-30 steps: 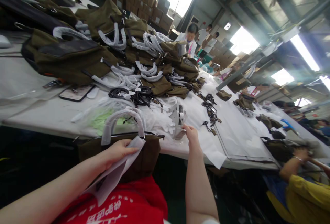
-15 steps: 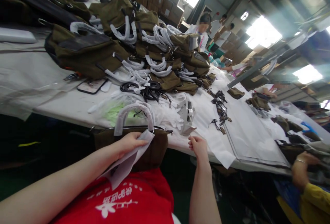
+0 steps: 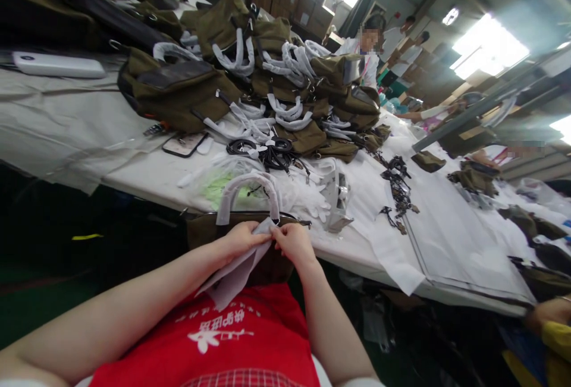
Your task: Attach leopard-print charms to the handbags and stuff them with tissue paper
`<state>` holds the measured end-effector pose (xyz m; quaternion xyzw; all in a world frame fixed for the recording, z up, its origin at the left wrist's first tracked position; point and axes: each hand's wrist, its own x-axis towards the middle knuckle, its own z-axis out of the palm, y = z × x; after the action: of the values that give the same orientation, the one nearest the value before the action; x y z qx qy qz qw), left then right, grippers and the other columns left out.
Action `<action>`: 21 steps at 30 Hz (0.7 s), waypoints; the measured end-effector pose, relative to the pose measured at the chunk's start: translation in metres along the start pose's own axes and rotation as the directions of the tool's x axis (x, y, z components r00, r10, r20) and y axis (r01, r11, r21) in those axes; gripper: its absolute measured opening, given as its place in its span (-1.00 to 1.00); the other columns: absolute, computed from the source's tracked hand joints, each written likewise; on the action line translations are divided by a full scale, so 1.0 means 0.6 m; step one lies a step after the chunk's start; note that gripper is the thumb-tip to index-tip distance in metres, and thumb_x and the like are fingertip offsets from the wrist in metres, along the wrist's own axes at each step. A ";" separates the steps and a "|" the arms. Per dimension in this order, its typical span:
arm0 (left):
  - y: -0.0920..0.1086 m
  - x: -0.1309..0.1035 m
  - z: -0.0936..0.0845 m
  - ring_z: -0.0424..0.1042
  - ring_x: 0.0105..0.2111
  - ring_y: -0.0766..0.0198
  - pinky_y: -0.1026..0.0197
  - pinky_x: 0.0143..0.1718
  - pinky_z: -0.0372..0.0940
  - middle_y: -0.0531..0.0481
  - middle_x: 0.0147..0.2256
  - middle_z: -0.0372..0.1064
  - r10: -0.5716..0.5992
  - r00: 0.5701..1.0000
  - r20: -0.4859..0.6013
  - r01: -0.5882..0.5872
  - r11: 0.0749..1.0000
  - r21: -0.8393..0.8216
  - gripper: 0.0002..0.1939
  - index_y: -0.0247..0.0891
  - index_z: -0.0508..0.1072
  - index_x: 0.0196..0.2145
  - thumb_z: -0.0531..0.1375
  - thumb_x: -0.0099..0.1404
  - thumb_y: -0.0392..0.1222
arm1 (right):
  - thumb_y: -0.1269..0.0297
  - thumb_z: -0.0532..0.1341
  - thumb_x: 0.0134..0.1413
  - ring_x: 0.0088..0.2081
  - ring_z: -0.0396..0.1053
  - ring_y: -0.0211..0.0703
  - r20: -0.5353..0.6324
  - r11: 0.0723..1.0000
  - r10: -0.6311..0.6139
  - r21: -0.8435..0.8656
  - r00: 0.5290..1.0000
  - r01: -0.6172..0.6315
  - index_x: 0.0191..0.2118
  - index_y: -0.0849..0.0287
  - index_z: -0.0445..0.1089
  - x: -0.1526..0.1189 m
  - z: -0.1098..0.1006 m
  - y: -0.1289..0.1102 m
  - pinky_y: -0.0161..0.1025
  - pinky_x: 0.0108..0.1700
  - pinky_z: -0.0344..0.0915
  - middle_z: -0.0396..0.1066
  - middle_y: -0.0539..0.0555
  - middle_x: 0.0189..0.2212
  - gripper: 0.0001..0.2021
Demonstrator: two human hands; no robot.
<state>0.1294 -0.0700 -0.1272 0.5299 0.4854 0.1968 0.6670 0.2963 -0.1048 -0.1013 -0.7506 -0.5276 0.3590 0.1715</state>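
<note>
An olive-brown handbag (image 3: 203,229) stands against the table edge in front of me, its upright handle (image 3: 229,194) wrapped in white padding. My left hand (image 3: 243,239) is closed on a white sheet of wrapping (image 3: 241,274) that hangs down over the bag's front. Meeting it at the sheet's top corner, just below the handle's right end, my right hand (image 3: 294,241) pinches with thumb and fingers. Whatever small part of the sheet or bag lies between those fingertips is mostly hidden.
Several olive bags (image 3: 178,90) with wrapped handles are piled across the table (image 3: 134,182). Nearby lie coiled black straps (image 3: 279,152), a phone (image 3: 184,144), a tape dispenser (image 3: 336,197) and dark straps with metal clips (image 3: 399,188). Other people work farther along; a yellow sleeve (image 3: 557,342) shows at right.
My right hand has moved left from beside the tape dispenser to the sheet's corner, meeting my left hand. The left hand keeps its hold. The camera view has turned slightly left.
</note>
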 end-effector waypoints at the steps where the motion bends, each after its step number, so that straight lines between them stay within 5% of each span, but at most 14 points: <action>1: 0.002 -0.002 -0.002 0.42 -0.45 0.15 0.24 -0.46 0.20 -0.02 -0.45 0.50 -0.013 1.000 0.018 0.014 0.998 -0.055 -0.44 -0.37 0.52 -0.30 0.35 -0.10 0.18 | -0.07 0.20 0.10 -0.76 0.20 -0.34 -0.001 1.000 0.013 -0.015 1.000 -0.013 -0.68 0.16 0.36 0.001 -0.002 0.003 -0.36 -0.62 0.07 0.31 -0.01 -0.78 -0.52; 5: 0.015 -0.005 -0.016 0.39 -0.51 0.25 0.26 -0.47 0.21 -0.01 -0.45 0.50 -0.104 0.973 0.206 0.164 0.940 -0.300 -0.42 -0.35 0.50 -0.22 0.41 -0.11 0.13 | -0.17 0.23 -0.01 -0.76 0.16 -0.36 0.037 0.961 0.030 0.273 0.999 -0.039 -0.65 0.17 0.34 -0.005 0.003 0.017 -0.37 -0.67 0.02 0.31 -0.01 -0.76 -0.50; 8: 0.024 -0.002 -0.028 0.32 -0.59 0.33 0.28 -0.51 0.16 -0.02 -0.53 0.47 -0.131 0.935 0.330 0.254 0.896 -0.364 -0.47 -0.37 0.51 -0.36 0.44 -0.13 0.13 | -0.09 0.27 -0.06 -0.67 0.25 -0.37 0.044 0.746 -0.052 0.666 0.998 0.010 -0.41 0.20 0.43 -0.016 0.022 0.025 -0.41 -0.62 0.12 0.43 -0.01 -0.59 -0.61; 10: 0.026 0.000 -0.031 0.28 -0.61 0.35 0.27 -0.54 0.13 -0.01 -0.57 0.44 -0.124 0.927 0.354 0.256 0.899 -0.356 -0.49 -0.38 0.50 -0.43 0.44 -0.14 0.14 | -0.04 0.28 -0.09 -0.63 0.29 -0.36 0.033 0.646 -0.074 0.763 0.997 0.022 -0.32 0.22 0.45 -0.023 0.033 0.026 -0.42 -0.60 0.18 0.45 0.00 -0.55 -0.62; 17: 0.018 -0.002 -0.010 0.35 -0.51 0.24 0.22 -0.45 0.17 -0.04 -0.48 0.47 -0.098 0.947 0.306 0.159 0.971 -0.180 -0.38 -0.39 0.52 -0.34 0.37 -0.13 0.27 | 0.12 0.18 -0.03 -0.74 0.20 -0.40 0.098 0.788 0.021 0.611 0.995 -0.077 -0.48 0.22 0.38 -0.015 0.040 0.010 -0.48 -0.71 0.05 0.29 -0.09 -0.73 -0.75; 21: 0.019 -0.024 -0.029 0.42 -0.35 0.09 0.16 -0.32 0.24 -0.10 -0.41 0.49 -0.078 0.970 0.231 0.094 0.994 -0.060 -0.29 -0.39 0.52 -0.36 0.26 -0.10 0.41 | 0.19 0.21 -0.03 -0.75 0.23 -0.40 0.142 0.825 0.030 0.555 0.989 -0.104 -0.49 0.22 0.38 -0.026 0.033 0.013 -0.49 -0.74 0.04 0.34 -0.07 -0.69 -0.81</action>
<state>0.1109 -0.0679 -0.1101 0.5037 0.4208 0.1227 0.7444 0.2844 -0.1243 -0.1139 -0.6607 -0.3819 0.5510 0.3377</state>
